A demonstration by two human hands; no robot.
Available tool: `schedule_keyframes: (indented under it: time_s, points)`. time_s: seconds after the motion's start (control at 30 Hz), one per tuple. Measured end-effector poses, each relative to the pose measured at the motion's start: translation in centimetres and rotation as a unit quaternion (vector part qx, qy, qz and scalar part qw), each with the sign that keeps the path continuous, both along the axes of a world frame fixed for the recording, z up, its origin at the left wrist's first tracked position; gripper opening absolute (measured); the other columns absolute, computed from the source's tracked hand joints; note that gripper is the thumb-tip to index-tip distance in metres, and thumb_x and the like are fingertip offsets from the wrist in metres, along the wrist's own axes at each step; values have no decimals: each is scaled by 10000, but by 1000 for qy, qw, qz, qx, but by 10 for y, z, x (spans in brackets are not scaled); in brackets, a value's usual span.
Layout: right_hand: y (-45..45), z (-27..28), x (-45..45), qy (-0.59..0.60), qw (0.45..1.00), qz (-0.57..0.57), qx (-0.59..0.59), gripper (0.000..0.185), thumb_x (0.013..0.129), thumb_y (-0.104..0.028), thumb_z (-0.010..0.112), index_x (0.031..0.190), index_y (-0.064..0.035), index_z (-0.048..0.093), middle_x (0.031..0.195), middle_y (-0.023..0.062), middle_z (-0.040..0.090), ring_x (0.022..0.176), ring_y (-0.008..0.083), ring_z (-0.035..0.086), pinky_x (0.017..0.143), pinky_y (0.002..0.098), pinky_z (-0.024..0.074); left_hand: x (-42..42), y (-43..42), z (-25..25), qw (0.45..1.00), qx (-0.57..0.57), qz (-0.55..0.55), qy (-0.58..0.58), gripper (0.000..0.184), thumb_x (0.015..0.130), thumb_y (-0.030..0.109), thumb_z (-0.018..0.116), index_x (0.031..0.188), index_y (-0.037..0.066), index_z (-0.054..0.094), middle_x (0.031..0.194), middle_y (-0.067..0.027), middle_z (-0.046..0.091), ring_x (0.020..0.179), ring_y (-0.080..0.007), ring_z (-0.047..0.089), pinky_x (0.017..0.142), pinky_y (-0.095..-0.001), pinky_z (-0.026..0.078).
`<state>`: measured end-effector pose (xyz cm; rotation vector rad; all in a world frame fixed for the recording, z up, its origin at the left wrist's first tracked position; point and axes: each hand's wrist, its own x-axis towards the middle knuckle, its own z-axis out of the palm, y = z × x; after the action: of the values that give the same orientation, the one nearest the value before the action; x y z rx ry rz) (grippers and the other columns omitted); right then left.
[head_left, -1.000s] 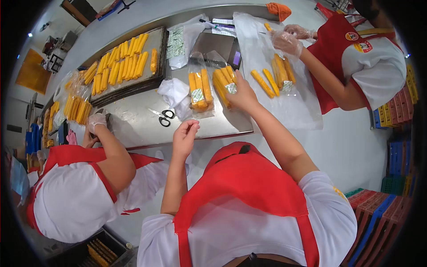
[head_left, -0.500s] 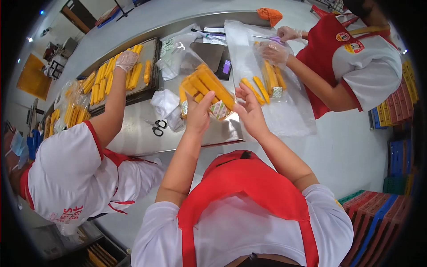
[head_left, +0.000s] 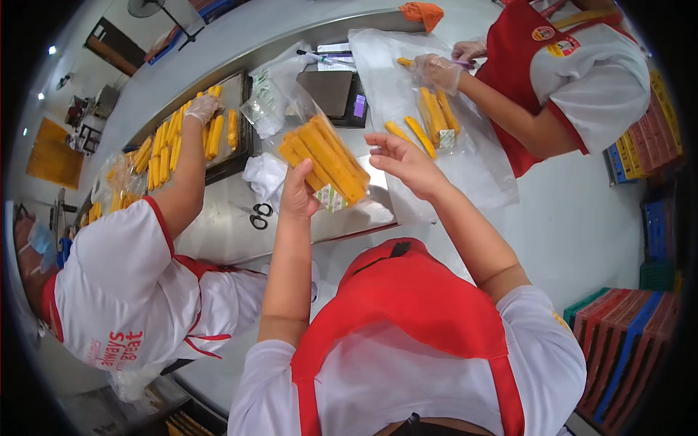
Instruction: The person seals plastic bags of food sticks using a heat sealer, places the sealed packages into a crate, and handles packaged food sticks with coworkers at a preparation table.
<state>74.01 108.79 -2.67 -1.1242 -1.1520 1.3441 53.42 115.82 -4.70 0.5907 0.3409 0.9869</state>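
Note:
My left hand (head_left: pixel 299 192) grips the lower left side of a clear bag of yellow sticks (head_left: pixel 326 160), with a green-and-white packet (head_left: pixel 331 198) near its bottom. The bag is tilted above the steel table (head_left: pixel 225 225). To the right of the bag is my right hand (head_left: pixel 406 164), fingers apart and holding nothing. Behind the bag lies a black scale (head_left: pixel 325 93). Black-handled scissors (head_left: pixel 260 216) and a crumpled white cloth (head_left: pixel 263 176) lie left of my left hand.
At left, a co-worker's gloved hand (head_left: pixel 203 108) reaches onto a tray (head_left: pixel 236 156) of yellow sticks. Another co-worker's gloved hand (head_left: pixel 438 73) is over a plastic sheet (head_left: pixel 480 185) at right, near another filled bag (head_left: pixel 438 115). Stacked crates (head_left: pixel 618 349) stand at lower right.
Over the last second the bag was lifted off the table, and my left hand took hold of it. My right hand let go. The left co-worker's gloved hand moved up to the tray.

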Motion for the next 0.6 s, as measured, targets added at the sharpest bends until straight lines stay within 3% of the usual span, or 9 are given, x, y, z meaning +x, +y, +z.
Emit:
schedule_keyframes:
  time_s: [0.1,0.17,0.2,0.3,0.37,0.4,0.5,0.53,0.6]
  points:
    - [0,22,-8,-69,996,-19,61,669,765,-212,643,1296,-5,292,1189,132,432,1079,190,424,888,299,385,0,-9,14,990,101,-82,59,777,715,92,614,1354,70,174,1209,-92,442,1115,-210,445,941,-338,365]
    - [-7,34,-20,-56,998,18,32,765,740,-208,668,1325,-3,219,1194,153,423,1054,204,445,842,290,416,-5,-17,19,940,213,-161,213,882,653,96,664,1367,72,146,1233,-95,423,1130,-214,432,946,-323,345]
    - [-9,30,-25,-58,998,5,31,765,740,-208,668,1325,-3,219,1194,153,423,1054,204,445,842,290,416,-7,-21,14,938,216,-172,208,882,653,96,664,1367,72,146,1233,-95,423,1130,-214,432,946,-323,345]
    - [-10,22,-33,-60,998,1,-15,679,730,-278,659,1253,28,354,1102,186,517,966,231,529,818,300,427,-18,-30,-2,939,167,-188,233,965,606,97,696,1376,73,115,1238,-94,414,1133,-209,425,955,-308,324]
    - [-3,27,-28,-8,994,96,-56,459,767,-195,628,1136,29,472,984,106,563,859,146,545,730,261,446,-24,-33,-8,947,106,-194,235,967,606,71,687,1378,73,105,1259,-99,391,1142,-204,413,967,-308,306]
    - [3,19,-29,-20,997,68,-32,276,788,-219,600,946,5,579,814,52,592,748,109,560,657,246,453,-24,-35,-7,947,105,-190,236,967,606,71,687,1378,73,105,1259,-99,391,1142,-204,413,967,-308,306]
    - [29,10,-23,-84,992,72,-52,229,806,-255,569,864,-36,600,737,26,580,671,99,548,596,231,449,-24,-37,-7,955,122,-133,234,934,636,59,660,1380,74,95,1254,-100,390,1125,-208,414,963,-307,299]
    - [41,12,-17,-116,992,39,-27,227,808,-290,555,770,-69,589,692,10,569,582,93,525,536,241,446,-27,-35,-10,954,136,-99,248,905,658,55,644,1379,74,98,1247,-103,394,1110,-213,416,958,-305,298]
    - [62,24,1,-81,993,-53,-73,232,806,-309,548,810,-78,576,720,13,566,621,114,531,568,269,458,-42,-36,-14,948,155,-30,276,803,720,48,598,1374,72,133,1214,-111,415,1063,-209,425,939,-295,306]
